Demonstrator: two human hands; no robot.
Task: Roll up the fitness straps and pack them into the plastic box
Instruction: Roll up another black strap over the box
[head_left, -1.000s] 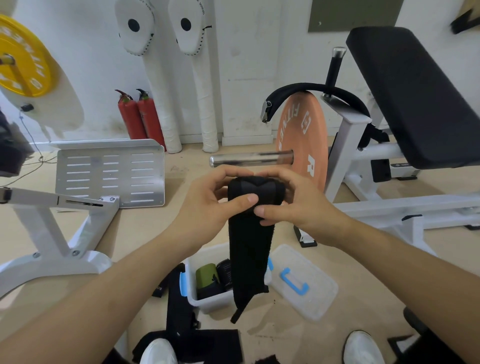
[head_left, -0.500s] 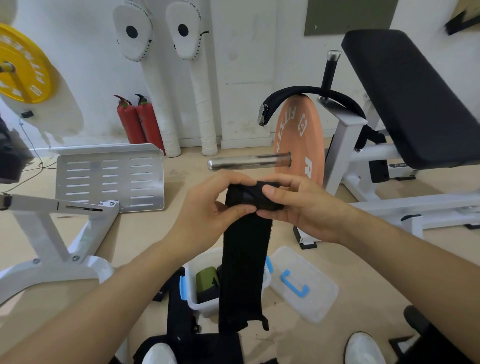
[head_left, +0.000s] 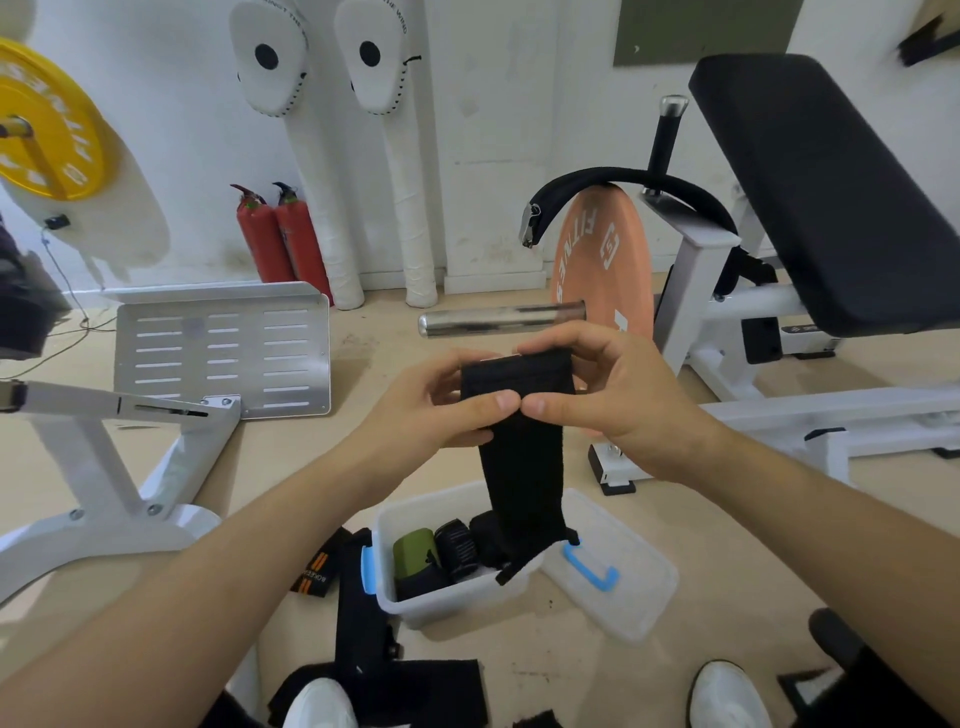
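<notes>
Two hands on black strap (head_left: 519, 467): left hand (head_left: 431, 410) and right hand (head_left: 618, 410) each pinch its top end, thumbs nearly touching. Tail hangs over the open plastic box (head_left: 447, 605) on floor (head_left: 571, 670). Roll tight from the top, edges flush, tension on the tail, else roll goes lopsided.

There are two hands (head_left: 431, 415) (head_left: 634, 415) and one long strap (head_left: 519, 467). One box (head_left: 452, 603) has three rolled straps (head_left: 413, 551) (head_left: 456, 551) (head_left: 488, 535) inside. There is one lid (head_left: 639, 608). There are two red fire extinguishers (head_left: 262, 244) (head_left: 301, 244), two white pads (head_left: 267, 57) (head_left: 371, 57), two round weights (head_left: 47, 140) (head_left: 602, 270) and two white shoes (head_left: 319, 706) (head_left: 727, 696).
</notes>
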